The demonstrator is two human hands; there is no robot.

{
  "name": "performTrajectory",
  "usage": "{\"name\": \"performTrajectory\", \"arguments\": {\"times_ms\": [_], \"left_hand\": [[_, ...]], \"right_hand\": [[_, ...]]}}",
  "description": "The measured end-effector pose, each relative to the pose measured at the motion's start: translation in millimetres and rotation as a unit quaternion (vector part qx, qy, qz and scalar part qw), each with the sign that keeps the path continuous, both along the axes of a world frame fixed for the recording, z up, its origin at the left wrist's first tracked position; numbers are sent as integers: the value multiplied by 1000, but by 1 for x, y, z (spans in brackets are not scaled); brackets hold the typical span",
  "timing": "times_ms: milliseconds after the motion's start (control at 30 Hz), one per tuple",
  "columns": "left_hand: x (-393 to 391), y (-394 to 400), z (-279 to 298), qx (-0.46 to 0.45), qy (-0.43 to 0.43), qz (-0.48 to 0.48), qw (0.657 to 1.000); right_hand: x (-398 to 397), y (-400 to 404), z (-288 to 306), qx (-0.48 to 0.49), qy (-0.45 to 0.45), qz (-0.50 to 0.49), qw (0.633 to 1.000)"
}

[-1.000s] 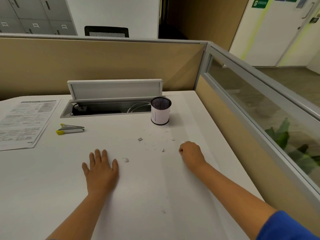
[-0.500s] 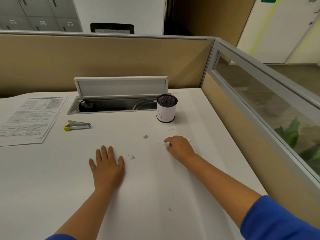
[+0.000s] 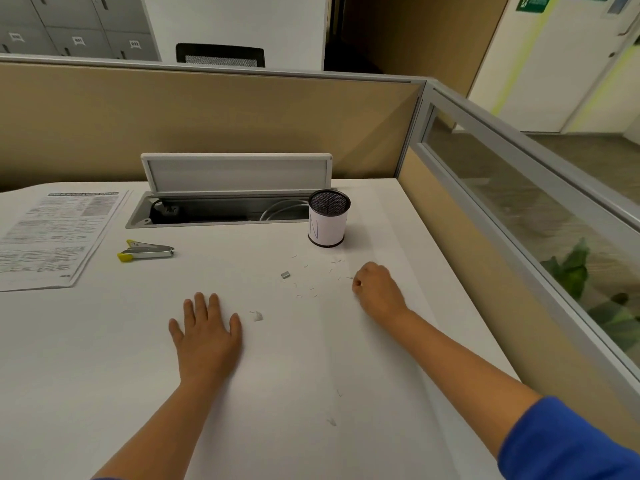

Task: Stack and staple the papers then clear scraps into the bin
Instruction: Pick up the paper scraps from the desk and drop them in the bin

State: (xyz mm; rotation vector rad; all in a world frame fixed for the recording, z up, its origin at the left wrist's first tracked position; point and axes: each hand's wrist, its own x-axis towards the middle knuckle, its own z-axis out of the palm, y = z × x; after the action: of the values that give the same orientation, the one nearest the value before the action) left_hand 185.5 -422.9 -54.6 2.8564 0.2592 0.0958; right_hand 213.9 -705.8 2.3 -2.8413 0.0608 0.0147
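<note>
The right hand (image 3: pixel 375 289) has slid back right across the scraps (image 3: pixel 306 282), fingers curled, perhaps pinching one; I cannot tell. The left hand (image 3: pixel 204 336) lies spread flat on the table (image 3: pixel 104 358). Tiny bits by the bin (image 3: pixel 328 218) could slip free.

the white desk (image 3: pixel 104 358) carries papers (image 3: pixel 55 237), a stapler (image 3: pixel 145 251), a mesh cup (image 3: pixel 328 218), and scattered scraps (image 3: pixel 304 285).

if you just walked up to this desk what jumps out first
Two bare hands on the white desk: the left hand lies flat, the right hand is curled beside a scatter of loose staples. Just behind them stands a black mesh cup wrapped in white paper. Farther left lie a yellow-tipped stapler and a printed stack of papers.
</note>
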Motion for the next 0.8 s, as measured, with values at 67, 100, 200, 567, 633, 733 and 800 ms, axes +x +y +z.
{"name": "performTrajectory", "arguments": {"times_ms": [67,100,200,567,633,733,800], "left_hand": [[0,0,0,1,1,1,1000],[-1,0,0,-1,1,1,1000],[-1,-1,1,-4,1,0,1000],[-4,-3,4,-13,2,2,1000],[-3,-3,5,-14,2,2,1000],[-3,-3,4,-12,3,5,1000],[-4,-3,4,-10,1,6,1000]], "right_hand": [[4,-11,1,9,-1,-27,1000],[5,-15,1,10,12,-36,999],[4,-16,-2,-7,55,-35,998],[35,-4,29,14,8,-17,1000],[52,2,53,34,-58,-18,998],[81,13,86,70,-119,-23,990],[100,18,97,66,-126,-16,990]]}}
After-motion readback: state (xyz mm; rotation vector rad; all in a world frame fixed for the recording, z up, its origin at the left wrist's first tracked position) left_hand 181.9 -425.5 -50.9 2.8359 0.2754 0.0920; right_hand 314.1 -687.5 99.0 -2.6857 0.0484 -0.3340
